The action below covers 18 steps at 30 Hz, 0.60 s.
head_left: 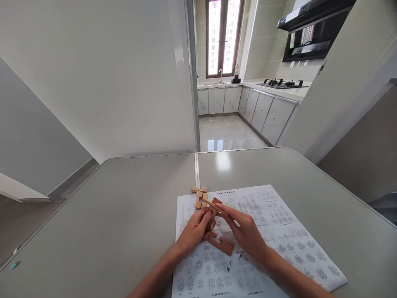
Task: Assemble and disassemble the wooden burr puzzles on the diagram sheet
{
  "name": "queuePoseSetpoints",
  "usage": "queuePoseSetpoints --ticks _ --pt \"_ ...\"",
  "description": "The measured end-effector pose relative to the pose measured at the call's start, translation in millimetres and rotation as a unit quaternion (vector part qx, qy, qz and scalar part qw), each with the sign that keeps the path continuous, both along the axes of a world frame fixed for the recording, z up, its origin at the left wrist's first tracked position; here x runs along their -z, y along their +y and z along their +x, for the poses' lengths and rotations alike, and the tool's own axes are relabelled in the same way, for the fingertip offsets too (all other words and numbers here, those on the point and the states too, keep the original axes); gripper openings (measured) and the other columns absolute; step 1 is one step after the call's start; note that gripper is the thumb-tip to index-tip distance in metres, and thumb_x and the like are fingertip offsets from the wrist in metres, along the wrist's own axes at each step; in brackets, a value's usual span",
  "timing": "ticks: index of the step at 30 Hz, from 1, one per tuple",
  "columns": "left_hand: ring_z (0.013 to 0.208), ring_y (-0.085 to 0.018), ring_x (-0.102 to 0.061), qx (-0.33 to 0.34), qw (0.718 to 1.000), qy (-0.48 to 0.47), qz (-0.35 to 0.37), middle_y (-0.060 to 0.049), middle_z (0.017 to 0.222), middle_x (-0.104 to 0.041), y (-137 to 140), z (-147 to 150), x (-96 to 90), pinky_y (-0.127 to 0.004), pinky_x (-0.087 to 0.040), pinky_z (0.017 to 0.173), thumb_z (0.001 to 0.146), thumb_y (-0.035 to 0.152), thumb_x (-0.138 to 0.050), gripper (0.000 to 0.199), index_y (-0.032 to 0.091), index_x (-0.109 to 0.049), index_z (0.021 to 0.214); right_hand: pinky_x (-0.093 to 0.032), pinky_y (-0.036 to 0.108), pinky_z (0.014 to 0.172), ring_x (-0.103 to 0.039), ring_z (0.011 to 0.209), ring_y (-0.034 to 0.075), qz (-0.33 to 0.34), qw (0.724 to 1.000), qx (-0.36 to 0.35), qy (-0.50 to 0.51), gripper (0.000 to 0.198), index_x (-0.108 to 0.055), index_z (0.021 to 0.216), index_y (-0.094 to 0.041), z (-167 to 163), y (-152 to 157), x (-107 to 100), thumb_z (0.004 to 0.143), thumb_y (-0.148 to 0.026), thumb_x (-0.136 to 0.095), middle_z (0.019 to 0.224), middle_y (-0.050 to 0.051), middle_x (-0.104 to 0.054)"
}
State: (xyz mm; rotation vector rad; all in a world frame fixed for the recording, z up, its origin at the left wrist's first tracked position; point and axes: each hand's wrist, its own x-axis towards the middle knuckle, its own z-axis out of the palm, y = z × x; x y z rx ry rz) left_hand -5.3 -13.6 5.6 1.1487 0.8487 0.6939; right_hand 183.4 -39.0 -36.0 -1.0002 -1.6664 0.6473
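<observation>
My left hand (pixel 198 224) is closed around a flat wooden puzzle piece (pixel 216 203) that tilts up above the paper. In my right hand (pixel 243 227), a thin wooden stick (pixel 211 203) is pinched between thumb and fingers, crossing the held piece. Whether the two pieces interlock I cannot tell. Just below my left fingers lies a notched flat wooden piece (pixel 221 243), partly covered by the hand. Beyond my hands, several small wooden blocks (pixel 201 198) sit together at the paper's top left corner.
A large printed sheet (pixel 291 240) with assembly diagrams lies under my hands on the grey table (pixel 130 215). A seam (pixel 196 169) runs across the tabletop. A small teal object (pixel 15 265) is at the left edge. Past the table is a kitchen doorway.
</observation>
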Motion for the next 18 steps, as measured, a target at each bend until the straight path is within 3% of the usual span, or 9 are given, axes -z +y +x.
queuePoseSetpoints --ticks 6,12,18 --pt "0.053 -0.006 -0.027 0.001 1.000 0.008 0.009 0.008 0.068 -0.040 1.1 -1.5 6.8 -0.019 -0.035 0.051 0.089 0.073 -0.060 0.054 0.019 -0.050 0.090 -0.061 0.044 0.103 -0.069 0.124 0.027 -0.006 1.000 -0.011 0.001 0.038 -0.064 0.141 -0.033 -1.2 -0.5 -0.2 0.107 -0.024 -0.050 0.139 0.003 -0.070" --pt "0.058 -0.008 -0.032 0.006 1.000 0.017 0.007 0.007 0.071 -0.041 0.6 -2.2 2.9 -0.022 -0.043 0.058 0.089 0.073 -0.059 0.055 0.019 -0.052 0.093 -0.063 0.045 0.100 -0.071 0.122 0.027 -0.019 0.999 -0.029 0.014 0.037 -0.065 0.140 -0.033 0.7 -0.3 -2.3 0.107 -0.025 -0.052 0.135 0.003 -0.072" --pt "0.060 -0.009 -0.032 0.011 1.000 0.023 0.007 0.006 0.073 -0.041 0.7 -2.0 1.3 -0.023 -0.043 0.059 0.088 0.075 -0.058 0.056 0.019 -0.051 0.092 -0.061 0.046 0.103 -0.069 0.125 0.027 -0.016 0.999 -0.033 0.016 0.039 -0.063 0.142 -0.034 1.1 -0.3 1.5 0.107 -0.023 -0.051 0.138 0.003 -0.070"
